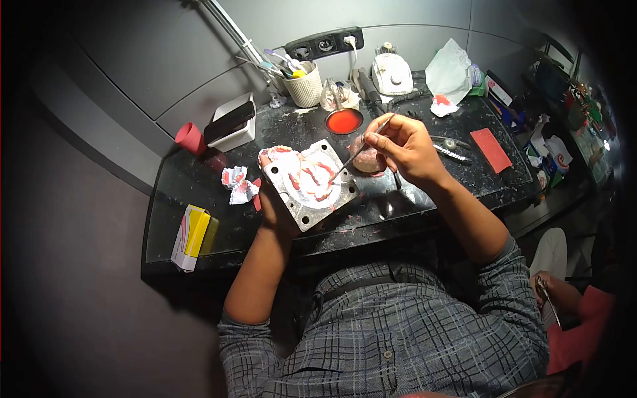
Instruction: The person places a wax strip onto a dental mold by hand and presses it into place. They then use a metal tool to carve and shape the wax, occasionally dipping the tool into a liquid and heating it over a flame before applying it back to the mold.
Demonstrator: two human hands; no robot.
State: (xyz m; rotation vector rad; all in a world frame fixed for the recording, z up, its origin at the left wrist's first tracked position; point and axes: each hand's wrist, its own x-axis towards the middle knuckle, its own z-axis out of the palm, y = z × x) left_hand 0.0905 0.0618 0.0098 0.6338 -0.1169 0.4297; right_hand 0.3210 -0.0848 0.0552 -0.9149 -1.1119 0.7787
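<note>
I see the left hand [271,209] clasped under a squarish grey metal flask [298,211], held tilted over the speckled black bench [199,192], its white plaster bed set with curved pink pieces, while the right hand [405,149] pinches a thin instrument [358,152], perhaps a fine brush, its tip touching the plaster.
</note>
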